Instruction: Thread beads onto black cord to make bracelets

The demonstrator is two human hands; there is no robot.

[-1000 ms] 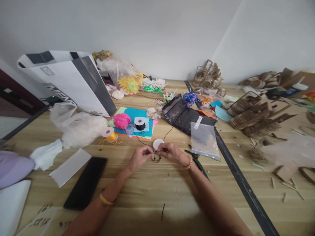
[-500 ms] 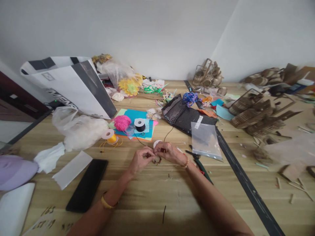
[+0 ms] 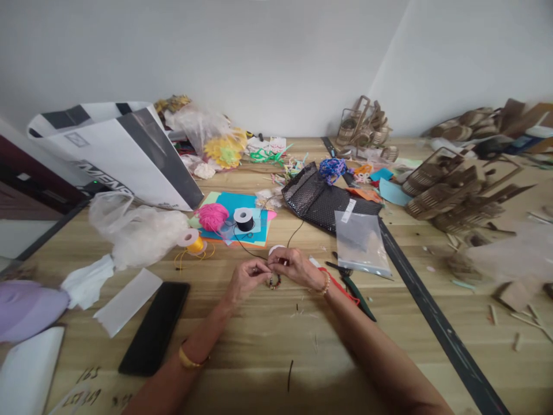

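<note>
Fingertips of my left hand (image 3: 248, 279) and my right hand (image 3: 294, 267) meet in a pinch over the table. A small beaded bracelet (image 3: 273, 285) with dark and coloured beads hangs just beneath them; its cord ends are hidden by the fingers. Thin black cord (image 3: 247, 251) runs from behind my hands toward a spool of black cord (image 3: 244, 219). Behind my right hand a white round thing (image 3: 276, 249) is partly covered. Green-handled pliers (image 3: 358, 295) and red cord (image 3: 345, 284) lie beside my right forearm.
To the left are a yellow cord spool (image 3: 192, 241), pink yarn (image 3: 213, 217), a black phone (image 3: 154, 328) and a plastic bag (image 3: 149, 236). Rightward lie a black bubble mailer (image 3: 324, 200), a clear zip bag (image 3: 363, 245) and small woven baskets (image 3: 453, 190).
Both hands keep their pinch in nearly the same place, with slight finger shifts. The view has tilted a little, and more of the red cord shows by my right forearm.
</note>
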